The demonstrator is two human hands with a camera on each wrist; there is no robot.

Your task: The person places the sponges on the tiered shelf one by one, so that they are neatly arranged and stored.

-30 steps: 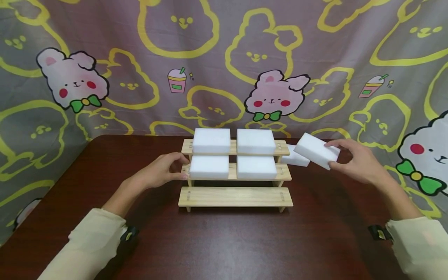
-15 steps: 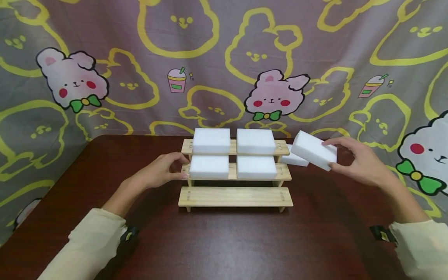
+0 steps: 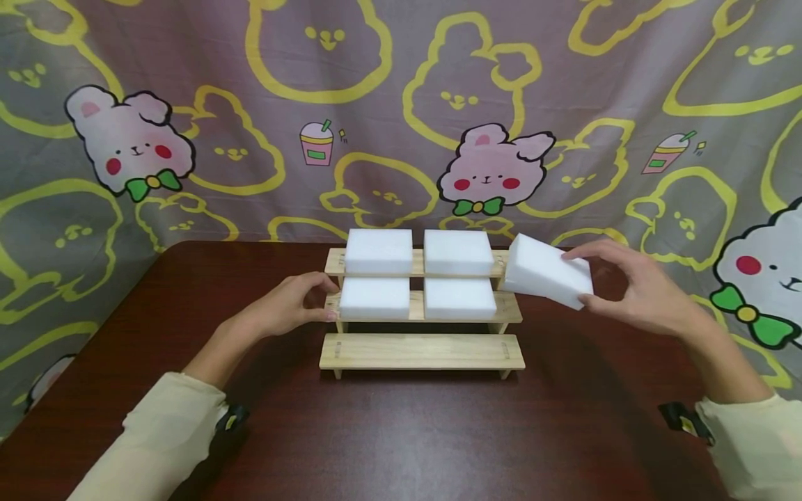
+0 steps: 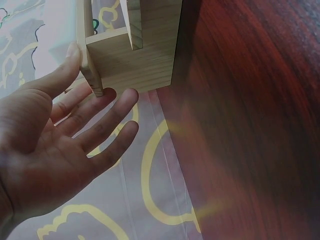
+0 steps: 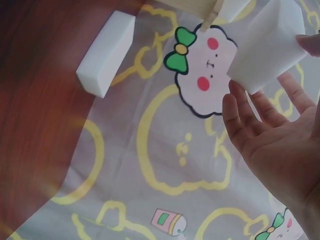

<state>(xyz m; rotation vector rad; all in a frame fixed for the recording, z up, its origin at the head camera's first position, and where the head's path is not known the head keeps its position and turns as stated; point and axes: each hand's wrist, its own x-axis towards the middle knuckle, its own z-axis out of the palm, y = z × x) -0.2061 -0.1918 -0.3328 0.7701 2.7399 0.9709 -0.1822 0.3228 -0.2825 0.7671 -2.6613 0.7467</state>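
A three-tier wooden stand [image 3: 421, 353] stands on the table. Two white foam sponges sit on its top tier, left [image 3: 379, 249] and right [image 3: 457, 250]; two more, left [image 3: 374, 296] and right [image 3: 459, 296], lie on the middle tier. The lowest tier is bare. My left hand [image 3: 285, 306] holds the left end of the middle tier, thumb in front and fingertips behind. Right of the stand, my right hand [image 3: 639, 292] pinches a tilted white sponge [image 3: 548, 270] between thumb and fingers. Another sponge [image 5: 107, 55] rests on the table in the right wrist view, mostly hidden in the head view.
The dark reddish-brown table [image 3: 413, 438] extends in front of the stand and to both sides. A patterned curtain [image 3: 376, 104] with bears and rabbits hangs directly behind the table's back edge.
My right hand has carried its sponge leftward, closer to the stand's right end, where it now overlaps the sponge on the table. The left hand has stayed in place.
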